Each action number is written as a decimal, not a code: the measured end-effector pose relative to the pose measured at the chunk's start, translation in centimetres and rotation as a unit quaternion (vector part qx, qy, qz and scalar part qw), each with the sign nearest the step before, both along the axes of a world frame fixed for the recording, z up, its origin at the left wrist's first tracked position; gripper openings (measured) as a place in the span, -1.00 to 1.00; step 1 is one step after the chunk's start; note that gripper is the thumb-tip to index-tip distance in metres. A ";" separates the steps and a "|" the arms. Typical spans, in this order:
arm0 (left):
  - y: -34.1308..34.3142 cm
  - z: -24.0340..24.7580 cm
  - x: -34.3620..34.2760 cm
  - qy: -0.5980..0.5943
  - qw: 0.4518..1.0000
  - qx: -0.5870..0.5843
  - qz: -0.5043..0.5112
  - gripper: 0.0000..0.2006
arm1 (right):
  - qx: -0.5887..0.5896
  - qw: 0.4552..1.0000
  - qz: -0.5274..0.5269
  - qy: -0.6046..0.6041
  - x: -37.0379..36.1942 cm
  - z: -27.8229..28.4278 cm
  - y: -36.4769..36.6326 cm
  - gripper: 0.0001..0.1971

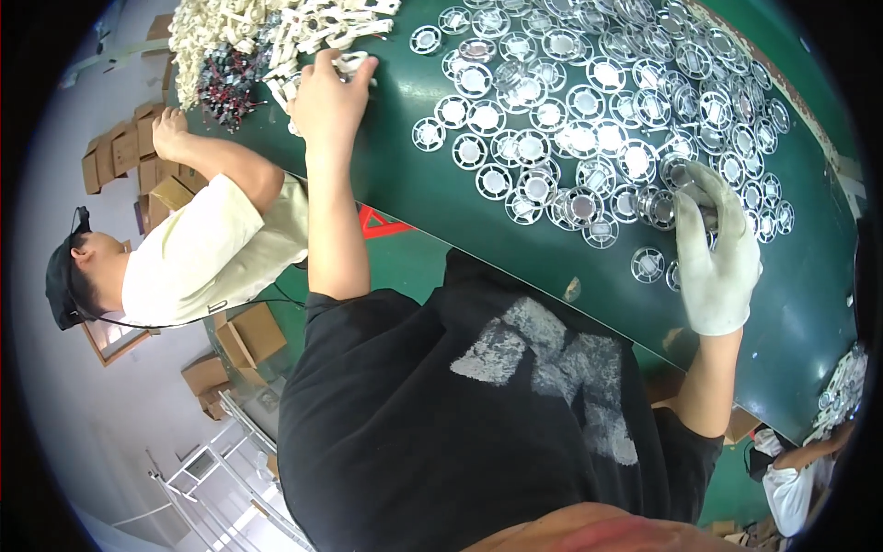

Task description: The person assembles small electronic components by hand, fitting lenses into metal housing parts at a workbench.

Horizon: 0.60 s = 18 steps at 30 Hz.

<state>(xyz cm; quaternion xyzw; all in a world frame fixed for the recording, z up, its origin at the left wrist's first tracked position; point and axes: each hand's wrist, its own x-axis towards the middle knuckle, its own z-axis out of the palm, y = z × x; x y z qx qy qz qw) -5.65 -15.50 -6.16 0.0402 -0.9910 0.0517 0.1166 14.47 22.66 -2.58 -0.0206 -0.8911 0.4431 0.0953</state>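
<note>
The right hand's (721, 253) fingers curl over overlapping discs (660, 210) at three o'clock, the left hand's (326, 106) straddle a cream part (351, 63) at eleven, both grips indeterminable; dragging could scatter the discs.

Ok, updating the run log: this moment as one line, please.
left hand: bare, at cream parts | right hand: white-gloved, at round discs | surface: green table

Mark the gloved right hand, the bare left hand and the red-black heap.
Gloved right hand (720, 262): head view, back of glove.
Bare left hand (327, 106): head view, back of hand.
Red-black heap (228, 86): head view, heap's middle.
</note>
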 end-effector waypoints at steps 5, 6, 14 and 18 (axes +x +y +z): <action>0.8 -0.7 -0.6 0.102 0.988 0.093 -0.069 -0.46 | -0.018 0.999 -0.026 -0.017 -0.1 -0.3 0.1 -0.69; 1.8 0.2 -0.2 0.119 0.977 0.140 -0.106 -0.49 | -0.007 1.000 -0.022 -0.003 -0.2 -0.6 0.3 -0.69; 14.7 4.9 7.8 -0.192 0.646 0.494 -0.550 -0.44 | 0.156 0.973 0.025 0.169 -0.9 -0.3 0.5 -0.42; 21.1 4.4 12.2 -0.266 0.626 0.451 -0.578 -0.45 | 0.131 0.982 0.092 0.105 -1.0 -0.1 1.8 -0.48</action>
